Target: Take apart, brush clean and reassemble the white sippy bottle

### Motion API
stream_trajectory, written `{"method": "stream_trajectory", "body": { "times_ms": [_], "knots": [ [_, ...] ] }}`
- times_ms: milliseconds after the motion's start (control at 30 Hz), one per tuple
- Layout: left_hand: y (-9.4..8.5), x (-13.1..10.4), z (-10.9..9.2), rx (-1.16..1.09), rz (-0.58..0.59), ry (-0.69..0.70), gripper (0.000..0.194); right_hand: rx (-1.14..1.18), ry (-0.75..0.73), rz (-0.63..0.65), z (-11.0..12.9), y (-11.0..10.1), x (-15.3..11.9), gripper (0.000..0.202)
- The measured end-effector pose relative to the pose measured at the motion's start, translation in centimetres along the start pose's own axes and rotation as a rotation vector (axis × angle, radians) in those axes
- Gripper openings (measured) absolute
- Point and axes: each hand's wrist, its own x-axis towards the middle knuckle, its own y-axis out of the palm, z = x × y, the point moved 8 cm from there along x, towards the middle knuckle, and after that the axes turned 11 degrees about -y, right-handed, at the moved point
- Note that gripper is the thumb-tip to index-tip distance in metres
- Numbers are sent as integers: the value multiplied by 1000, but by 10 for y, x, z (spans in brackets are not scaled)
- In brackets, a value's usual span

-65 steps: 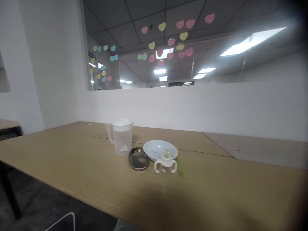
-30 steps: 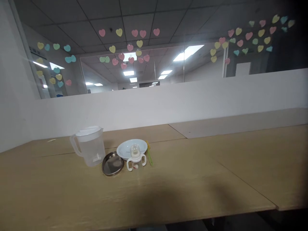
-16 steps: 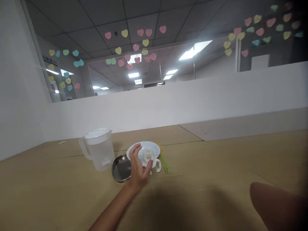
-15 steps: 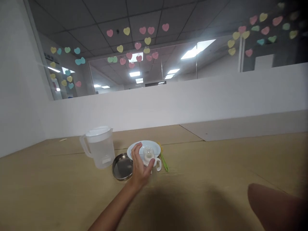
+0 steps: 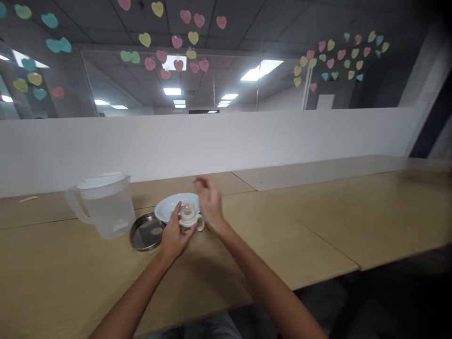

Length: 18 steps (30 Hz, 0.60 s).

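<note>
A small baby bottle [image 5: 188, 214] with a clear domed top, a white collar and white side handles stands upright in front of the plate. My left hand [image 5: 175, 238] is closed round its left side, fingers behind and thumb in front. Just to the right of the bottle, my right hand [image 5: 211, 205] is raised with its fingers bent and apart, slightly blurred and holding nothing. Behind the bottle lies a white plate [image 5: 165, 207], partly covered by both hands. A round steel dish [image 5: 146, 231] sits to the left of my left hand.
A translucent plastic pitcher [image 5: 111, 207] with a handle stands left of the steel dish. The wooden table [image 5: 282, 226] runs up to a low white wall [image 5: 247, 136], with windows above it bearing heart-shaped stickers. A small flat piece [image 5: 28, 199] lies at the far left.
My right hand has come in from the right edge to beside the bottle. My left hand's fingers have closed round the bottle. The view has turned right, and the green-handled brush is now mostly hidden.
</note>
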Motion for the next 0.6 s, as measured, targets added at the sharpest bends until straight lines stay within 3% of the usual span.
{"method": "stream_trajectory", "body": {
  "times_ms": [133, 267, 433, 600],
  "knots": [
    [-1, -1, 5, -3, 38, -34, 75, 2, 82, 267, -20, 21, -34, 34],
    [-2, 0, 8, -11, 64, -53, 75, -23, 32, 248, -25, 24, -52, 36],
    [-3, -3, 7, 73, -26, 23, 74, -187, -25, 240, -27, 24, -58, 39],
    [0, -2, 8, 101, -24, 15, 72, -241, -42, 227, -34, 25, -61, 42]
  ]
}}
